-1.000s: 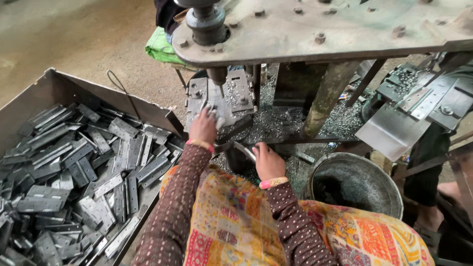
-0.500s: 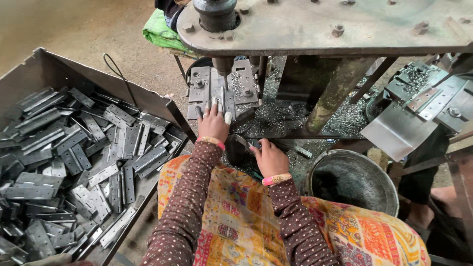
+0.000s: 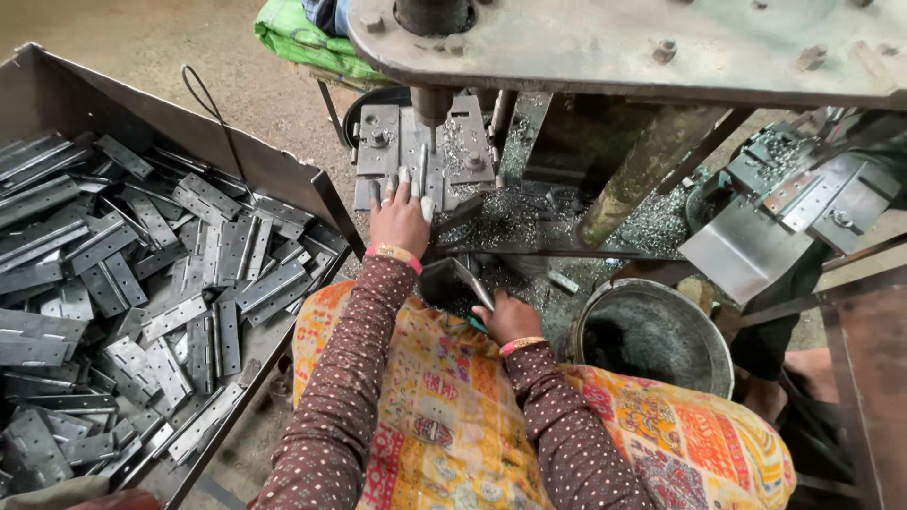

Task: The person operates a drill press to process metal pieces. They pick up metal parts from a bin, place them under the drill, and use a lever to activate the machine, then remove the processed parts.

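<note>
My left hand (image 3: 399, 219) reaches forward with its fingers stretched flat onto the grey die plate (image 3: 378, 142) of a press. The fingertips lie beside a narrow metal strip (image 3: 422, 175) just under the press ram (image 3: 433, 102). Whether the fingers pinch that strip is hidden. My right hand (image 3: 505, 316) stays low by my lap, closed around a bent grey metal piece (image 3: 453, 281). Both arms wear dotted brown sleeves, each with a pink bangle at the wrist.
A big metal tray (image 3: 283, 179) at the left holds several flat hinge plates (image 3: 170, 283). A round metal bucket (image 3: 652, 332) stands at the right. Metal shavings (image 3: 515, 212) lie around the die. The heavy press table (image 3: 614, 42) overhangs at the top; a green sack (image 3: 302, 38) lies behind.
My left hand has slid forward, from the die plate's near edge onto the plate under the ram. My right hand has stayed low on the metal piece.
</note>
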